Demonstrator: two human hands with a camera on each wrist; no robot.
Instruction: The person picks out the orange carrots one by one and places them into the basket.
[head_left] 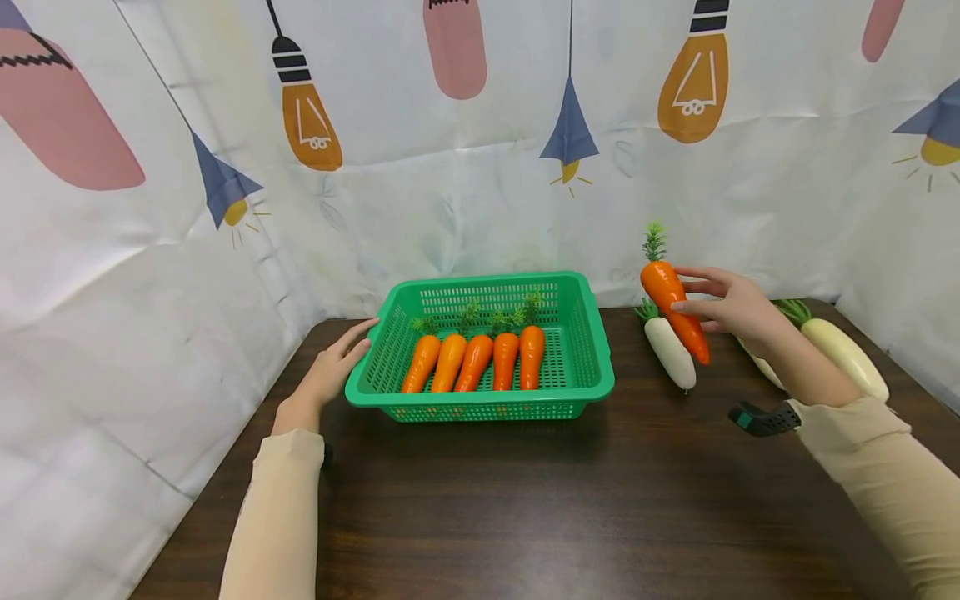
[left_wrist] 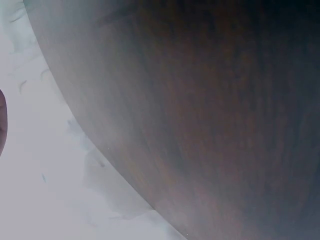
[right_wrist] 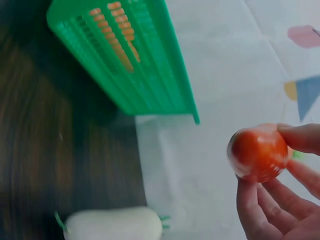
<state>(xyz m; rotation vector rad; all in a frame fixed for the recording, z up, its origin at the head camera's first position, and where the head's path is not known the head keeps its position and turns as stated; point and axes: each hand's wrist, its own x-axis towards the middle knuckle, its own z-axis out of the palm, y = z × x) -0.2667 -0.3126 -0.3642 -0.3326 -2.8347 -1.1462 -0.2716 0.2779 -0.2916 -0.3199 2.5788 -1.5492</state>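
An orange carrot (head_left: 666, 287) with a frilly green top is held between the thumb and fingers of my right hand (head_left: 723, 307). In the head view it overlaps a white radish (head_left: 671, 354) on the table. The right wrist view shows the carrot (right_wrist: 260, 152) end-on, pinched by the fingers. My left hand (head_left: 333, 367) lies at the left rim of a green basket (head_left: 480, 398), its fingers fairly straight along the edge. Several carrots (head_left: 474, 364) lie side by side in the basket, their tops toward the back.
More white radishes (head_left: 847, 358) lie at the right of the dark wooden table (head_left: 480, 500), partly behind my right forearm. A white patterned curtain (head_left: 480, 217) hangs along the table's back edge. The left wrist view shows mostly tabletop (left_wrist: 190, 120).
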